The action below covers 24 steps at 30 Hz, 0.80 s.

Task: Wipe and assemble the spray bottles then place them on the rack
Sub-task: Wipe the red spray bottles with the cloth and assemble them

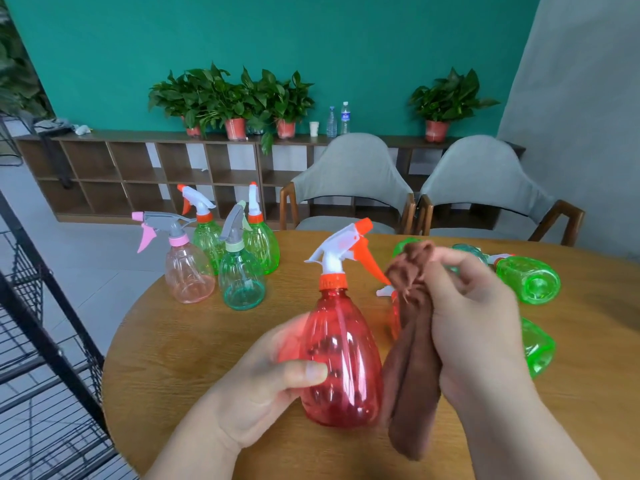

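Beyond the wooden table (180, 341), two grey chairs (349, 174) front a low shelf (152, 137) bearing potted plants (235, 98).

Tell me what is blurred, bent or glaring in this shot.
Head view: the left hand is motion-blurred where it holds the red bottle; the right hand and brown cloth look sharper. Head view: the black rack bows from the wide lens. Head view: soft, even light, only small glints on the green bottle lying on its side.

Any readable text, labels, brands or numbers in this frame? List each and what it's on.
Nothing legible.
Blue label on the water bottle on the shelf: print too small to read.
No text visible on the red spray bottle, other spray bottles, cloth or paper cup.
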Tool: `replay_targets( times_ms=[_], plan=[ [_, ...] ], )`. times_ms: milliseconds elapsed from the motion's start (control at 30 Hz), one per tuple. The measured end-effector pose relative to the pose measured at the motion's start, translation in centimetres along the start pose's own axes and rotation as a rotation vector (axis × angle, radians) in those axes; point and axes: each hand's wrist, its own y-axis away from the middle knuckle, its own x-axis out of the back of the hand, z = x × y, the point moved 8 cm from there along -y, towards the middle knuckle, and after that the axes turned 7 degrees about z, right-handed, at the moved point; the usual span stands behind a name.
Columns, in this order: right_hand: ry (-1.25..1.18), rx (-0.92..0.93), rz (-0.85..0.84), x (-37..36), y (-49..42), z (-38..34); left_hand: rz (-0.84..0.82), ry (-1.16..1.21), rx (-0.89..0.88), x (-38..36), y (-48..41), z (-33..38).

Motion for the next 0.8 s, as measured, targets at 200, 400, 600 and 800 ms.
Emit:
replay_targets(
  times_ms=[200,400,600,800],
  plan=[
    [0.190,0.490,-0.052,-0.7,1.5,-3.9,-0.100,-0.087,0.030,-1.3,-0.1,-0.3],
    [0.384,0.669,-0.046,-1.2,1.7,-3.5,-0.019,-0.107,-0.007,-0.5,0.1,-0.7],
    [0.389,0.513,-0.101,-1.5,1.1,-2.1,0.090,-0.100,-0.080,-0.4,0.1,-0.4],
    [-0.241,-0.412,-0.394,-3.2,1.5,2.2,0.030,-0.042,-0.062,-0.8,0.0,0.0]
  ],
)
